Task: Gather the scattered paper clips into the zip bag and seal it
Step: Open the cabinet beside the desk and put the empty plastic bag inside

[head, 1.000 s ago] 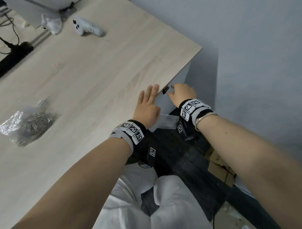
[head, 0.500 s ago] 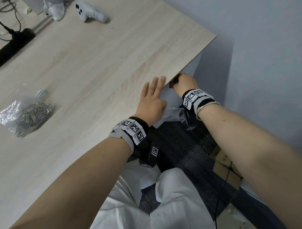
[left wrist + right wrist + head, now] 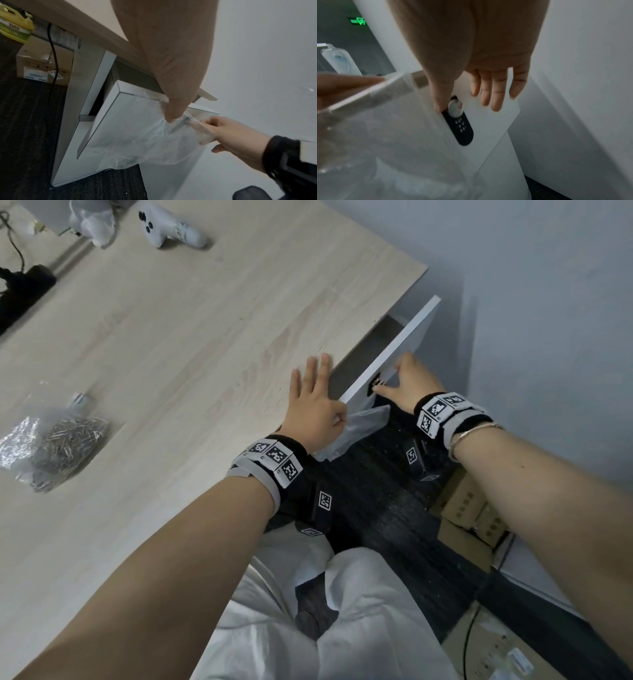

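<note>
left hand (image 3: 313,412) pinches the clear plastic zip bag (image 3: 150,140) below the pale wooden worktop (image 3: 205,337) edge, keeping it ready. right hand (image 3: 409,385), fingers straight, thumb hooks the white drawer (image 3: 394,354) handle recess. loose silver paper clips (image 3: 65,440) lie well apart.

The head view looks steeply down over both forearms at the desk (image 3: 178,344) edge and open drawer (image 3: 400,347). Each wrist view looks from below the desktop along its hand, very close — the drawer front (image 3: 130,121) (image 3: 488,132) and the bag (image 3: 154,142) (image 3: 376,135) appear in all three.
</note>
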The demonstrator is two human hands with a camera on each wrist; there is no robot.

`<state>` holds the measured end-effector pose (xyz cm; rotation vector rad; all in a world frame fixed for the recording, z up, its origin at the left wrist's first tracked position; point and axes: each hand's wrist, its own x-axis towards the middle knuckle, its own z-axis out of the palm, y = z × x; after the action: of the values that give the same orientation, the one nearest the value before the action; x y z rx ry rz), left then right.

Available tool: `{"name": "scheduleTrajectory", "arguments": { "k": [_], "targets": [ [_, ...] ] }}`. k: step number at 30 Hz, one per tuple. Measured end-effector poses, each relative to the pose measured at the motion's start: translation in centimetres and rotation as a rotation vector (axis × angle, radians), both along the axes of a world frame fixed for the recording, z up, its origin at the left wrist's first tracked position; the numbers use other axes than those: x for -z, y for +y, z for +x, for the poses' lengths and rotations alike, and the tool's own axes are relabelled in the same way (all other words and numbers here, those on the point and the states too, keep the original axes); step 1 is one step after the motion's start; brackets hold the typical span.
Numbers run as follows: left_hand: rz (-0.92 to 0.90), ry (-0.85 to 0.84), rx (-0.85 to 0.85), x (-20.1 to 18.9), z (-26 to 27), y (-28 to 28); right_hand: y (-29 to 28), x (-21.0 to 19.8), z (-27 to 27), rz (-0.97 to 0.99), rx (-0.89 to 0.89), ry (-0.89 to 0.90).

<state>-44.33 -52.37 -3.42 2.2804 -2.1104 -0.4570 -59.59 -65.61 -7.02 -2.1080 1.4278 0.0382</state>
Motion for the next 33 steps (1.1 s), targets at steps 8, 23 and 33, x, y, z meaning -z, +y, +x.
{"name": "scheduleTrajectory", "arguments": {
  "k": [8,23,33],
  "targets": [
    [0.087,0.142,-0.03,-2.9,-0.5,0.8,1.5,-2.8,0.7,-0.053,-0.259,0.03],
    [-0.065,0.407,-0.319,-6.3,-0.6,-1.4,2.9,-2.8,-6.2,0.0,-0.189,0.039],
    [-0.086,0.519,-0.399,-2.9,-3.1,-2.0,5.2,-3.2,-9.1,0.101,-0.101,-0.022]
  ]
}}
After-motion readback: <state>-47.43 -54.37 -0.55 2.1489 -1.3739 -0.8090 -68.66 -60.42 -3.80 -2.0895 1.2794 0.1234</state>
